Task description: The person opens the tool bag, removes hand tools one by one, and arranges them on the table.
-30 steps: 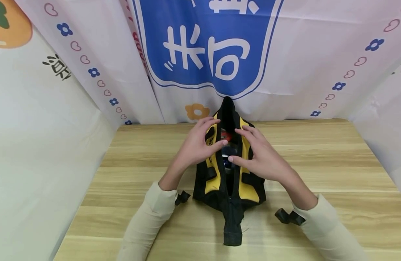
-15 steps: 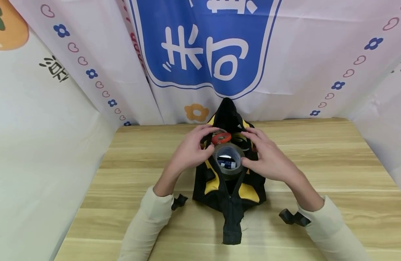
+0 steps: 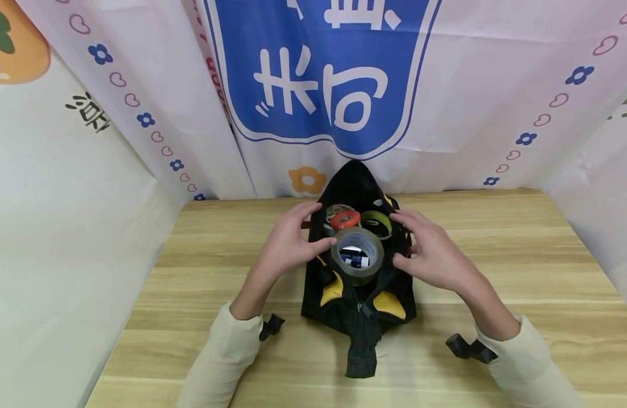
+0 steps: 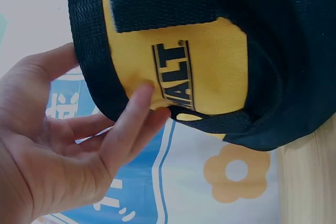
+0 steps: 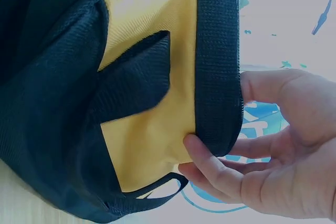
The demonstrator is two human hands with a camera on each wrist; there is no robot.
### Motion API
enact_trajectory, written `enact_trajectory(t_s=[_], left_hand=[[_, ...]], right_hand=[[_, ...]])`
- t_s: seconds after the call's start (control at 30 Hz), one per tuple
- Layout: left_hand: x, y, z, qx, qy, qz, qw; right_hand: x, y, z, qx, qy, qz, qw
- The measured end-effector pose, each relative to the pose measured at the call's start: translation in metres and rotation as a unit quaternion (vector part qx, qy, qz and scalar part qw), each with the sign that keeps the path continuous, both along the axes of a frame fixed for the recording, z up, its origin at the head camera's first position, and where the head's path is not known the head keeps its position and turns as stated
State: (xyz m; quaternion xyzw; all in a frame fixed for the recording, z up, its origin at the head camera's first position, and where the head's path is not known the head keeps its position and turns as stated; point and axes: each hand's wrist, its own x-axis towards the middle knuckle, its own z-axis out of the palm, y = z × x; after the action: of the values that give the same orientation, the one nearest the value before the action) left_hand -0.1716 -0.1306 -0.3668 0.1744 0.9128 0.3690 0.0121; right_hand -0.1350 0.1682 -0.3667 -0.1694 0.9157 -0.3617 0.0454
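A black and yellow bag (image 3: pixel 361 317) stands wide open on the table. Inside it lie a large brown tape roll (image 3: pixel 374 263), a red ring-shaped roll (image 3: pixel 345 220) and a yellow-green roll (image 3: pixel 387 224). My left hand (image 3: pixel 288 241) holds the bag's left rim; the left wrist view shows its fingers (image 4: pixel 131 124) against the yellow side and the thumb behind the black band (image 4: pixel 92 51). At the opposite rim my right hand (image 3: pixel 438 255) grips likewise, fingers (image 5: pixel 215 174) on the yellow fabric, thumb behind the edge.
A wood-grain table (image 3: pixel 201 283) lies under the bag. Behind it hangs a white cloth backdrop with a blue sign (image 3: pixel 313 73), close to the bag's far flap. Black straps hang near both sleeves.
Both hands have moved apart, and the bag's narrow mouth has widened. The tape rolls inside have come into full view.
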Motion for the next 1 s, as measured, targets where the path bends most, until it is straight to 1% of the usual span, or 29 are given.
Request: enact_trajectory(t_s=[0.1, 0.23, 0.5, 0.77, 0.87, 1.0], left_hand=[[0.004, -0.006, 0.001, -0.01, -0.008, 0.005, 0.9999], [0.007, -0.016, 0.002, -0.017, -0.011, -0.001, 0.9998], [0.008, -0.037, -0.001, 0.004, 0.001, -0.018, 0.9998], [0.002, -0.062, -0.005, 0.023, 0.001, -0.036, 0.9991], [0.0, -0.07, -0.005, 0.022, -0.004, -0.039, 0.999], [-0.004, -0.08, -0.004, 0.019, -0.02, -0.044, 0.9987]], right_hand=[[0.003, 0.005, 0.0, -0.014, -0.009, 0.001, 0.9999], [0.006, 0.015, 0.0, -0.024, -0.014, 0.001, 0.9996], [0.008, 0.035, 0.0, -0.045, -0.012, 0.004, 0.9989], [0.004, 0.06, -0.001, -0.068, -0.012, 0.019, 0.9975], [0.002, 0.069, -0.001, -0.073, -0.02, 0.029, 0.9967], [-0.001, 0.08, -0.002, -0.082, -0.034, 0.048, 0.9949]])
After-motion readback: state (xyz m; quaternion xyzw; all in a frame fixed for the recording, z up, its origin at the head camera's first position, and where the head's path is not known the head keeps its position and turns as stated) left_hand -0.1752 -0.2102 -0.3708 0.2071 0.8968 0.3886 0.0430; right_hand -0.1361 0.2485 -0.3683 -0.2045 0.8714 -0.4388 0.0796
